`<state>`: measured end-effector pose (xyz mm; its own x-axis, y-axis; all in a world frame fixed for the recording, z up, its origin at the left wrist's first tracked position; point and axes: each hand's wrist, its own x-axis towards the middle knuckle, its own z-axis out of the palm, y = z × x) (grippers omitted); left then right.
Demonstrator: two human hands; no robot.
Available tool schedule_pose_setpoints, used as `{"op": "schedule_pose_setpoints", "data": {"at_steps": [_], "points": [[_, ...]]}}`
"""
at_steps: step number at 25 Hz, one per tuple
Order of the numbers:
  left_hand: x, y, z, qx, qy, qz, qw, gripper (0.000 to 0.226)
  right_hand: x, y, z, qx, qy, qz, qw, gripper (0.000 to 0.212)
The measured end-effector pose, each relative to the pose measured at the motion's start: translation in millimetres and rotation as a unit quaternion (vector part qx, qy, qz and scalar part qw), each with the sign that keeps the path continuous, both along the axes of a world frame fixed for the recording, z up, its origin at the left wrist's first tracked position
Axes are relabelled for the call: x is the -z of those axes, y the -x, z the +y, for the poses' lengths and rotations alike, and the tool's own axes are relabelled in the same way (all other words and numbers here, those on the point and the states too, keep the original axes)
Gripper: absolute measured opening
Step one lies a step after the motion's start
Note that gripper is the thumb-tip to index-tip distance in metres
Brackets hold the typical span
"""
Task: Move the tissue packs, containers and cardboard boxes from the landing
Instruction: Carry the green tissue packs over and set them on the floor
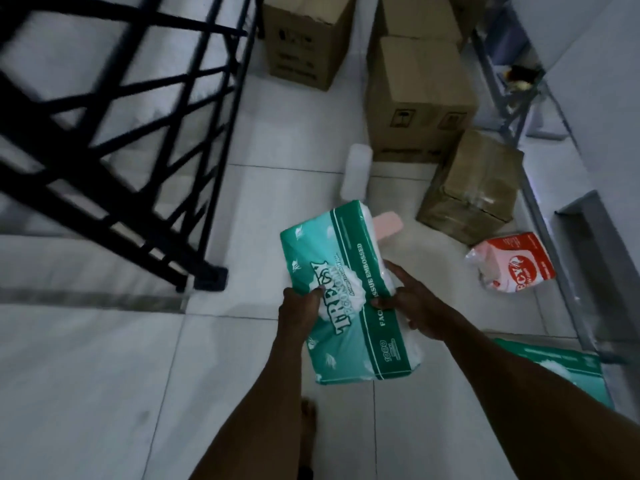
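Green tissue pack is held up off the floor in front of the body, tilted, printed face up, with both hands on it. Left hand grips the pack's left edge, thumb on the printed face, other fingers underneath and out of sight. Right hand grips the right edge, thumb on the dark green band, fingers along the white side. On the floor just behind the pack is a pink-lidded container, partly hidden by it. White container sits farther back, blurred. Red tissue pack lies on the tiles to the right, near a taped cardboard box. Second green pack lies at lower right, partly covered by the right forearm. Large cardboard box stands behind the white container and close to the taped box; cannot tell if they touch. Another cardboard box stands by the black railing at top. Grey metal shelf frame runs along the right wall. Bare foot is on the white tile floor below the held pack.
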<state>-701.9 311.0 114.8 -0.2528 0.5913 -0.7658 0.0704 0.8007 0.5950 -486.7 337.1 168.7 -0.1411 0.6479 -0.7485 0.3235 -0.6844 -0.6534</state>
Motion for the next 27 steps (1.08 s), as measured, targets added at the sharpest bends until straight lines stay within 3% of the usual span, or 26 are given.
{"op": "schedule_pose_setpoints", "data": {"at_steps": [6, 12, 18, 26, 27], "points": [[-45.5, 123.5, -192.2, -0.143, -0.029, 0.042, 0.988, 0.057, -32.7, 138.6, -131.7, -0.146, 0.016, -0.003, 0.989, 0.094], [-57.9, 280.7, -472.9, -0.336, 0.015, 0.075, 0.939, 0.053, -43.6, 349.8, -341.3, -0.342, 0.060, 0.018, 0.938, 0.093], [-63.1, 434.2, -802.3, -0.492, 0.012, 0.124, 0.862, 0.053, -42.3, 569.2, -628.0, -0.518, 0.061, 0.005, 0.853, 0.087], [-39.5, 550.5, -1261.6, -0.637, 0.052, 0.129, 0.759, 0.055, -4.9, 783.9, -1058.5, -0.695, 0.090, -0.014, 0.714, 0.089], [-42.6, 552.2, -1274.6, -0.633, 0.048, 0.125, 0.763, 0.055, -7.0, 787.0, -1073.2, -0.702, 0.090, -0.023, 0.706, 0.088]]}}
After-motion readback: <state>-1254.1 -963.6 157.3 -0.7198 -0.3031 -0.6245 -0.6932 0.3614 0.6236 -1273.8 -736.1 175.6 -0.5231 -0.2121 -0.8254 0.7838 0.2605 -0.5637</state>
